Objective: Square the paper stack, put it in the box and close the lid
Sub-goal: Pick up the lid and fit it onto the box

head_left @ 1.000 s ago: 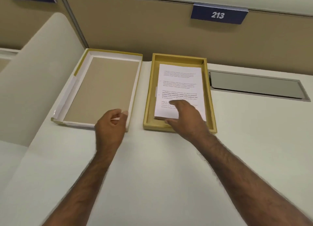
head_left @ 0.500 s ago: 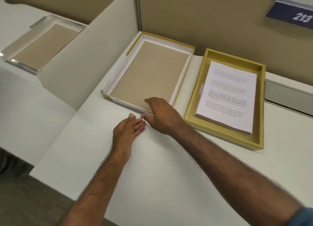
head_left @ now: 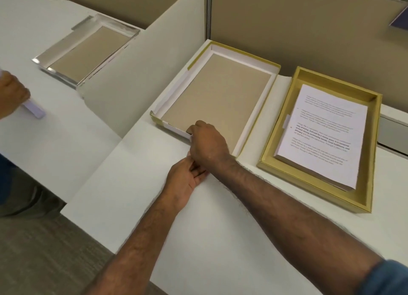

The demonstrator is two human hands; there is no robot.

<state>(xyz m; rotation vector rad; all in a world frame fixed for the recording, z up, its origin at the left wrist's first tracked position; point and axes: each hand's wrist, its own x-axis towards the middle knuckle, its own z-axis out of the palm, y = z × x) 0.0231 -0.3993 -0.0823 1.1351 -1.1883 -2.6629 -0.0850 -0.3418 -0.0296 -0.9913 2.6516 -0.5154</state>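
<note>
A white printed paper stack (head_left: 322, 138) lies inside the gold box (head_left: 318, 182) at the right of the desk. The lid (head_left: 216, 96) rests upside down to the box's left, with a brown inside and white walls. My right hand (head_left: 207, 142) reaches across and grips the lid's near edge, fingers curled over the rim. My left hand (head_left: 185, 180) lies flat on the desk just below and partly under the right hand, fingers extended, holding nothing.
A cream divider panel (head_left: 141, 74) stands left of the lid. Beyond it, on the neighbouring desk, is another upturned lid (head_left: 88, 51), and another person's hand (head_left: 11, 96) at the left edge. A beige partition wall (head_left: 309, 23) runs behind.
My right hand left the paper stack, crossed to the lid and closed on its near edge. My left hand dropped flat onto the desk. The view swung left.
</note>
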